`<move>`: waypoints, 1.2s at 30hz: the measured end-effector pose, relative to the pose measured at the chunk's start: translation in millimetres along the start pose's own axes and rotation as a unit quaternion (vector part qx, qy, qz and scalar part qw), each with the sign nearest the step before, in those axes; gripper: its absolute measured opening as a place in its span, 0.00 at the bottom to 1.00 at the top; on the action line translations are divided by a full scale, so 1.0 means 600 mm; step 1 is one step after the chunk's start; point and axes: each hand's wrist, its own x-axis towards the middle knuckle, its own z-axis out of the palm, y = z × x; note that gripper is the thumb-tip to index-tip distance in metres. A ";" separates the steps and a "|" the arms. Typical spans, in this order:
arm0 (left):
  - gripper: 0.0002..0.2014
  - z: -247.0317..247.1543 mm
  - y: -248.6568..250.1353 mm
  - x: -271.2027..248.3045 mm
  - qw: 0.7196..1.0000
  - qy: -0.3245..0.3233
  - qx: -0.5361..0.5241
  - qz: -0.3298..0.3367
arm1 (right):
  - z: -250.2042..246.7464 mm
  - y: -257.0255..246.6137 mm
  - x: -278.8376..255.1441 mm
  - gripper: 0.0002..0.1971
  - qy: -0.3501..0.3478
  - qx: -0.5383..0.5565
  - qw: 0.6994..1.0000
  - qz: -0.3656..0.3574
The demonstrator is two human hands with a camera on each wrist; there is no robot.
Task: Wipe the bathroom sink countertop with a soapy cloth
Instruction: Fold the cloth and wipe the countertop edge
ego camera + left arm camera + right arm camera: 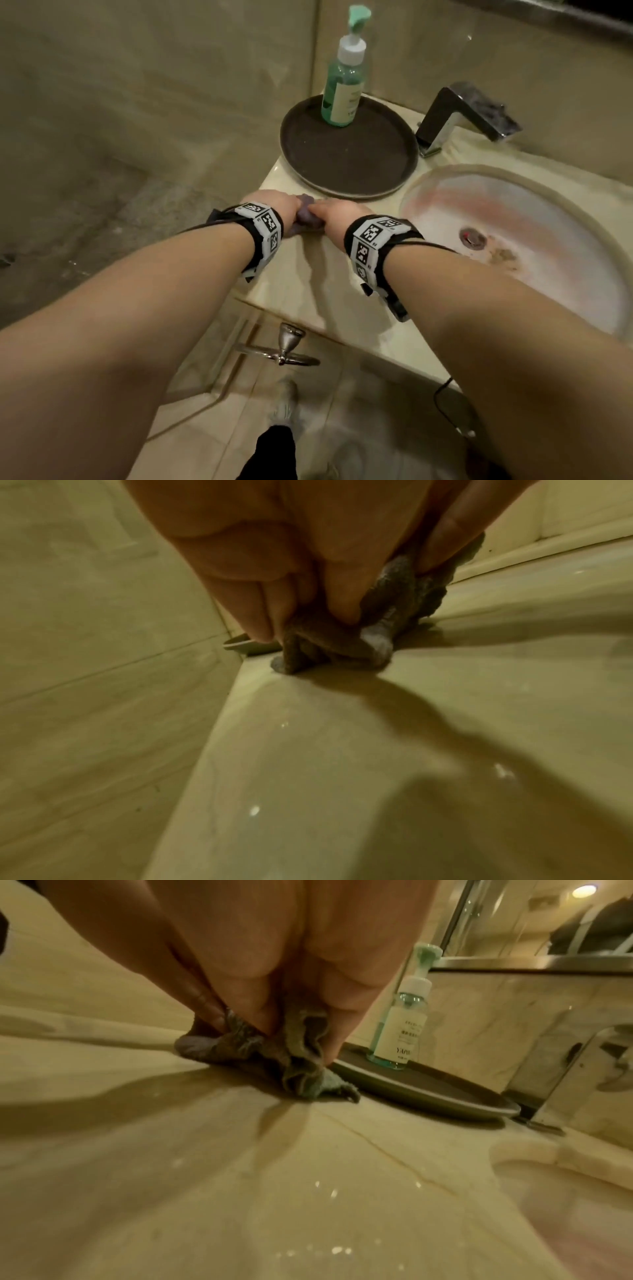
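Cloth (306,216) bunched up, grey, sitting on the bench (308,274) near its left edge, just in front of the round dark tray (359,164). My left hand (279,207) has fingers (263,607) curled down into the cloth's left side, pinching folds, bottom of the cloth touching the bench right by the edge where it meets the wall. My right hand (337,214) grips the other side, fingers (346,1015) curled over and bunching the fabric, one corner of cloth (298,1074) trailing out on the bench toward the tray (428,1091). Both hands closed round the same cloth, touching or nearly touching each other. Whitish patch on the cloth (342,642) in the left wrist view, maybe foam, can't tell. Bench (308,1191) looks wet, small bright droplets in front of the cloth. Green pump bottle (342,89) stands upright at the back of the tray, by the wall. Right of the tray, a chrome tap (459,116) at the back, and the oval sink (513,240) with its drain (473,237), reddish staining in the bowl. Black bands with square code tags on both wrists. Below the bench edge, a metal towel ring (284,349), tiled floor, my shoe (286,404).
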 end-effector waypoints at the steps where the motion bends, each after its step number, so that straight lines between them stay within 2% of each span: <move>1: 0.25 0.006 -0.002 0.010 1.000 0.006 0.010 0.007 | 0.008 0.001 0.010 0.22 0.014 0.018 1.000 -0.017; 3: 0.27 0.017 -0.008 0.027 0.999 0.018 0.013 0.029 | 0.020 0.010 0.014 0.23 0.017 0.068 0.997 -0.026; 8: 0.30 0.028 -0.015 0.057 0.999 -0.014 -0.008 0.041 | 0.016 0.023 0.013 0.33 -0.038 0.046 0.997 -0.046; 10: 0.32 0.035 -0.015 0.064 0.998 -0.033 -0.015 0.043 | 0.016 0.020 0.014 0.32 -0.068 0.068 0.994 -0.042; 14: 0.30 0.047 -0.014 0.052 0.999 -0.030 -0.002 0.038 | 0.019 0.014 -0.010 0.29 -0.070 0.092 0.993 -0.025; 18: 0.26 0.068 -0.007 0.016 0.999 -0.028 -0.002 0.024 | 0.027 0.007 -0.044 0.38 -0.087 0.017 0.994 -0.056; 21: 0.25 0.082 0.003 -0.023 1.000 -0.004 -0.026 -0.004 | 0.037 -0.002 -0.067 0.33 -0.099 0.001 0.992 -0.074; 23: 0.27 0.091 0.012 -0.046 0.999 -0.015 -0.039 -0.001 | 0.044 -0.007 -0.077 0.29 -0.118 0.020 0.990 -0.071; 28: 0.31 0.117 0.027 -0.088 0.999 -0.011 -0.047 -0.011 | 0.074 -0.013 -0.104 0.27 -0.090 0.007 0.991 -0.096; 32: 0.29 0.139 0.038 -0.118 0.998 0.003 -0.062 -0.023 | 0.080 -0.022 -0.130 0.26 -0.107 0.027 0.987 -0.116; 36: 0.25 0.150 0.047 -0.147 0.997 0.020 -0.070 -0.037 | 0.102 -0.022 -0.145 0.23 -0.031 -0.029 0.989 -0.142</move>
